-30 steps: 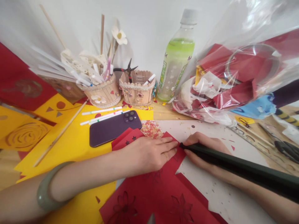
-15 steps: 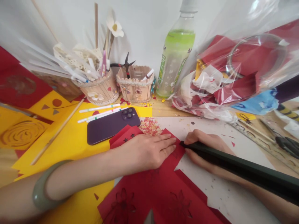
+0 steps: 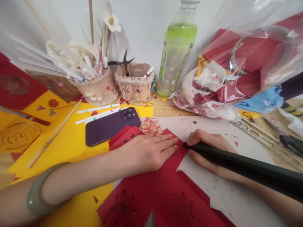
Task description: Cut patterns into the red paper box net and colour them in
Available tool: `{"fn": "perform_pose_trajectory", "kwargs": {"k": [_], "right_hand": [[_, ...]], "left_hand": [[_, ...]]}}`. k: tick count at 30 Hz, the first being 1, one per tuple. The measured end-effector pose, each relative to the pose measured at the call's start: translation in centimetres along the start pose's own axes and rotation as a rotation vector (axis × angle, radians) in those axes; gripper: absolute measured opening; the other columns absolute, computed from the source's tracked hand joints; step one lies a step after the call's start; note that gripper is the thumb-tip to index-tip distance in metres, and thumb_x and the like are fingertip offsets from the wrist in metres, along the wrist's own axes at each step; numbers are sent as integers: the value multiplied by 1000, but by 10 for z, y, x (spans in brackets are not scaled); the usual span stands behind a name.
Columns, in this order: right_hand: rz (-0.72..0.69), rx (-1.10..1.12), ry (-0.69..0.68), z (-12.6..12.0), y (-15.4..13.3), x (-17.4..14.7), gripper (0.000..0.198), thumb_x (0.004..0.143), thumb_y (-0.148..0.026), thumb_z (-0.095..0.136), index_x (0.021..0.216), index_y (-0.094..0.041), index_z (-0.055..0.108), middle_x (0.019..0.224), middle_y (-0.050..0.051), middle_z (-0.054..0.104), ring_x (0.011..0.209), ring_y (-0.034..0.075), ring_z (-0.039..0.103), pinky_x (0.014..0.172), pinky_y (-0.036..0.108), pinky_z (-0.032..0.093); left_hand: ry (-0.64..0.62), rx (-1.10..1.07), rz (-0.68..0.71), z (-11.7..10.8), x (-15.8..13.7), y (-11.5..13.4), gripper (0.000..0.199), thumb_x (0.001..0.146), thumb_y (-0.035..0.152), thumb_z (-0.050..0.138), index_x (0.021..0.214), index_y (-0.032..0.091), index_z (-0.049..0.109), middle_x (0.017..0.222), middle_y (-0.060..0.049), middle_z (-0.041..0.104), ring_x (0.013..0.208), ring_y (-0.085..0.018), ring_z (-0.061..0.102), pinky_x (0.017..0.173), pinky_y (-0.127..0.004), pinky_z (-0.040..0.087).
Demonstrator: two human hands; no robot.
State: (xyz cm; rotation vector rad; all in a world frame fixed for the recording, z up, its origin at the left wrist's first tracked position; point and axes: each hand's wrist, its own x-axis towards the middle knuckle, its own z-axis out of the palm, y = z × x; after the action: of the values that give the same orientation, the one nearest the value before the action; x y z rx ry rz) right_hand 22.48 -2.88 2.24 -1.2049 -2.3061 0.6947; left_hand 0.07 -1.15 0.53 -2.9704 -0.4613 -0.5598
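A sheet of red paper (image 3: 151, 195), with flower and star cut-outs, lies across the middle of the worktop. Pressed flat on its upper part is my left hand (image 3: 151, 149), fingers stretched out to the right. My right hand (image 3: 213, 148) is closed around a long black tool (image 3: 246, 162), whose dark narrow end touches the right edge of the red paper. I cannot make out what kind of tool it is. A white sheet (image 3: 234, 186) lies under the red paper and my right hand.
Yellow paper (image 3: 54, 138) and a purple phone (image 3: 109, 127) lie left, a wooden stick (image 3: 54, 134) beside them. Behind stand wooden baskets (image 3: 134, 85) and a green drink bottle (image 3: 178, 56). A clear plastic bag (image 3: 227, 82), a ruler (image 3: 267, 142) and scissors (image 3: 291, 145) are right.
The camera view has shifted slightly. My left hand stays flat on the red paper, and the black tool's end remains at its right edge.
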Motion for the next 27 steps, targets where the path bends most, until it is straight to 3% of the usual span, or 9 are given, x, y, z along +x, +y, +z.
{"fn": "perform_pose_trajectory", "kwargs": {"k": [8,12,17,19,24,27], "right_hand": [[94,74,9,-1,2,-2,12,72,-13,53,75,-24,47,61,-4,56,50,12,48,47,24,39],[200,301,131,-7,8,-2,6,76,-21,58,77,-24,53,71,-1,57,63,16,52,54,27,39],[248,452,262,-3,15,-2,5,77,-23,57,76,-24,52,72,-3,55,58,14,48,50,26,32],[248,466,283,-2,15,-2,4,77,-23,57,77,-24,53,71,-3,54,55,13,46,49,26,30],[247,482,342,-7,10,-4,5,77,-23,58,80,-25,54,66,-4,50,51,12,42,47,26,28],[231,487,405,-14,6,-5,7,76,-22,57,80,-26,52,59,-6,46,50,12,40,46,26,28]], "left_hand": [[-46,-86,-10,2,-2,-3,30,90,6,43,117,5,56,124,-12,57,117,-21,52,93,-30,49],[-93,-268,-102,-3,6,-10,28,91,12,44,114,13,59,120,-6,61,112,-15,56,96,-26,45],[-381,-352,-259,-22,36,-23,40,82,12,58,121,16,52,126,-8,53,117,-22,48,96,-33,41],[-496,-353,-293,-28,49,-28,42,79,14,62,120,16,51,120,-9,54,112,-23,50,90,-32,44],[-620,-322,-325,-34,67,-35,33,72,24,70,101,13,61,91,-9,64,83,-23,59,67,-29,47],[-622,-304,-324,-35,65,-35,20,72,26,70,86,13,65,89,-9,64,87,-23,58,72,-30,46]]}}
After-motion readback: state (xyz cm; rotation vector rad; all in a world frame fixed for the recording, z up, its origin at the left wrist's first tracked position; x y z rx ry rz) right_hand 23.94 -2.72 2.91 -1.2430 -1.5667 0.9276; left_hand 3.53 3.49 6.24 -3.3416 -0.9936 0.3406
